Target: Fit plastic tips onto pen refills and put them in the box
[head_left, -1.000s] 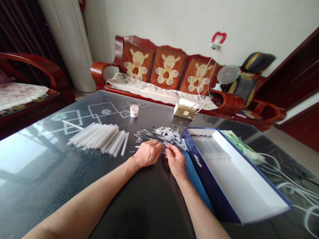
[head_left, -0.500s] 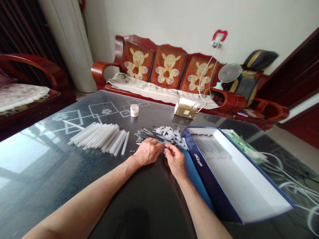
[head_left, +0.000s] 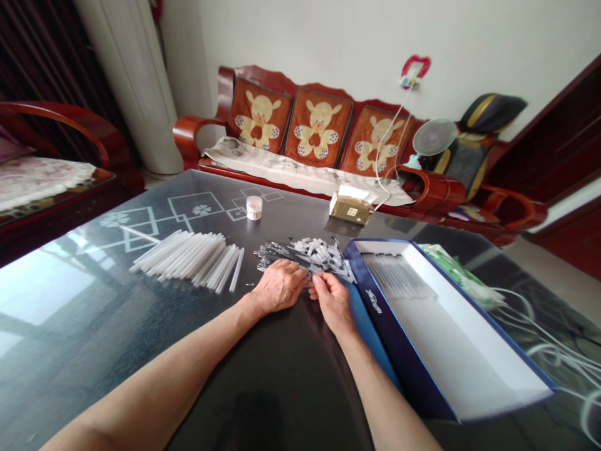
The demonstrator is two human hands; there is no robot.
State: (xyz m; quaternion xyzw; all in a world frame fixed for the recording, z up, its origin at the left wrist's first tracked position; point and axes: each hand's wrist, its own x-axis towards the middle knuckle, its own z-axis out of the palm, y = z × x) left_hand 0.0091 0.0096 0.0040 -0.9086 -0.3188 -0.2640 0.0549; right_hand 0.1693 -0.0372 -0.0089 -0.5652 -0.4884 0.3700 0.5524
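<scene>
My left hand [head_left: 280, 285] is closed at the near edge of a pile of dark pen refills [head_left: 277, 252] with metal tips. Fingers of my right hand [head_left: 332, 300] are pinched together just beside it. Whatever small piece sits between the two hands is mostly hidden by the fingers. White and black pen caps [head_left: 322, 252] lie heaped just beyond my hands. To the left, many translucent pen barrels [head_left: 188, 258] lie side by side. An open blue box [head_left: 375, 307] on the right has a row of clear pens [head_left: 399, 275] at its far end.
A small white cup [head_left: 254, 208] and a tissue box [head_left: 350, 208] stand farther back on the dark glossy table [head_left: 225, 394]. Right of the blue box lie a green plastic package [head_left: 457, 272] and white cables [head_left: 554, 351]. Beyond the table is a wooden sofa [head_left: 192, 134].
My right fingers have shifted slightly at the pinch, staying close to my left hand. The piles and box stand as before; the view has moved very slightly.
</scene>
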